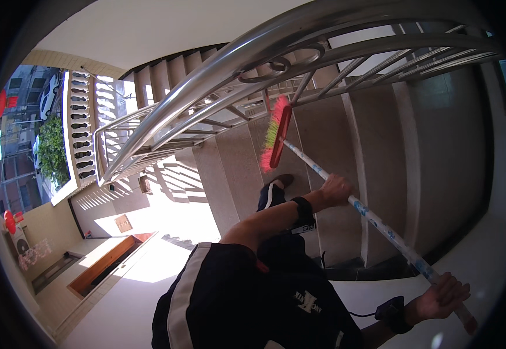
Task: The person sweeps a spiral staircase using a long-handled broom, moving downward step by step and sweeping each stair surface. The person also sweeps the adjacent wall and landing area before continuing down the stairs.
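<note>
A broom crosses the view at a slant, its handle (377, 221) white with blue flowers. My left hand (336, 190) grips the middle of that handle. Near its top end, at the lower right, my right hand (444, 295) is closed around it. The red broom head (282, 136) has pink and yellow-green bristles (272, 133) and is over the stone stairs (328, 131), close to the foot of the metal railing. Whether the bristles touch a step cannot be told. Below the broom head my shoe (283, 180) rests on a step.
A shiny metal stair railing (200, 83) curves across the top. Leftward lies a sunlit landing (179, 213), with a small brown square object (123, 223) on its floor. Balusters (81, 126) line the far edge. A white wall (375, 292) borders the stairs near my right arm.
</note>
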{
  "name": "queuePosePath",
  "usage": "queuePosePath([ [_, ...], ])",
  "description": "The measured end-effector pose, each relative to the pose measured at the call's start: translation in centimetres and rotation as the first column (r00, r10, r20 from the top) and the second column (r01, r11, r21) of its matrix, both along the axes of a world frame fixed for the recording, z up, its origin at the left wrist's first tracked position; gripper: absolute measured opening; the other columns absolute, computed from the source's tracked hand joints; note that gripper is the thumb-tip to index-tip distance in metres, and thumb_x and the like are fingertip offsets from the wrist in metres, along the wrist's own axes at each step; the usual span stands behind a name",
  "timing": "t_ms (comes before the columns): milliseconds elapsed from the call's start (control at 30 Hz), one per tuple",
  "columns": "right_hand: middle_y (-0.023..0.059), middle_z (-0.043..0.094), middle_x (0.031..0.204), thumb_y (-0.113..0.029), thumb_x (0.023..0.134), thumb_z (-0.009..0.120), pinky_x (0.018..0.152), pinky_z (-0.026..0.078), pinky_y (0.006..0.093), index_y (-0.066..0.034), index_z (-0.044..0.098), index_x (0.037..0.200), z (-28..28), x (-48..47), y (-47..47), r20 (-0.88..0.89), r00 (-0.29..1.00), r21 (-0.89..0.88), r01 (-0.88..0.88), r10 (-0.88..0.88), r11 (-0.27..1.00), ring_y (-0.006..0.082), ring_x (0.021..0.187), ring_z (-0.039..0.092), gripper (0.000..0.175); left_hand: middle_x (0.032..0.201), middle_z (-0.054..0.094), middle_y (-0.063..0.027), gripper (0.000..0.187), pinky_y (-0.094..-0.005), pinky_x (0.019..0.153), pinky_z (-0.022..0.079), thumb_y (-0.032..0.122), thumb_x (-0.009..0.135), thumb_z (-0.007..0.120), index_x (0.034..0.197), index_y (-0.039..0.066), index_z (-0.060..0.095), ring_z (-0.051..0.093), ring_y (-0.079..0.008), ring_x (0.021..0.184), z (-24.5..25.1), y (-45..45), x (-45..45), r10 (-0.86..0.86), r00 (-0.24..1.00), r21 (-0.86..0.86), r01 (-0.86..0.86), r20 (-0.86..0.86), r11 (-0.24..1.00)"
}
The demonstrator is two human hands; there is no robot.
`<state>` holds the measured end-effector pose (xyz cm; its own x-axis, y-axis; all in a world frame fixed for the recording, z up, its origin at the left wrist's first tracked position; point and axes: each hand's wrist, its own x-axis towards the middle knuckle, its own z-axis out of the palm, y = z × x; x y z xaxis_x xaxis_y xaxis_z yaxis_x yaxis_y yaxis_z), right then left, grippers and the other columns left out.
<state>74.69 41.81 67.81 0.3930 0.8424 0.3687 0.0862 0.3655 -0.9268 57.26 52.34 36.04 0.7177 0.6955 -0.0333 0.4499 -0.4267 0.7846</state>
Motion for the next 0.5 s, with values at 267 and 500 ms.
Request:
queuePosePath([
  [267, -0.0002, 0.033, 0.058, -0.019, 0.094, 0.041, 0.056, 0.033, 0.0220, -0.0079, 0.044, 0.079, -0.3, 1.8, -0.6, -0.227, 0.944, -0.032, 0.239, -0.240, 0.970, 0.0105, 0.050, 0.033, 0.019, 0.065, 0.060, -0.0076, 0.013, -0.0383, 0.059, 0.049, 0.017, 0.058, 0.071, 0.068, 0.012, 0.064, 0.062, -0.0275, 0.068, 0.5, -1.2, 0.3, 0.122, 0.990, -0.052, -0.119, 0.064, 0.991],
  [500, -0.0047, 0.017, 0.050, -0.022, 0.095, 0.038, 0.047, 0.023, 0.0238, -0.0154, 0.029, 0.063, -13.8, -4.9, 3.7, -0.284, 0.958, -0.188, -0.006, -0.049, 0.982, 0.0061, 0.043, 0.019, 0.034, 0.068, 0.062, -0.0091, 0.015, -0.0423, 0.061, 0.047, 0.012, 0.060, 0.068, 0.075, 0.012, 0.067, 0.061, -0.0298, 0.067, -10.8, -1.3, -12.1, 0.217, 0.963, -0.020, -0.223, -0.158, 0.975],
])
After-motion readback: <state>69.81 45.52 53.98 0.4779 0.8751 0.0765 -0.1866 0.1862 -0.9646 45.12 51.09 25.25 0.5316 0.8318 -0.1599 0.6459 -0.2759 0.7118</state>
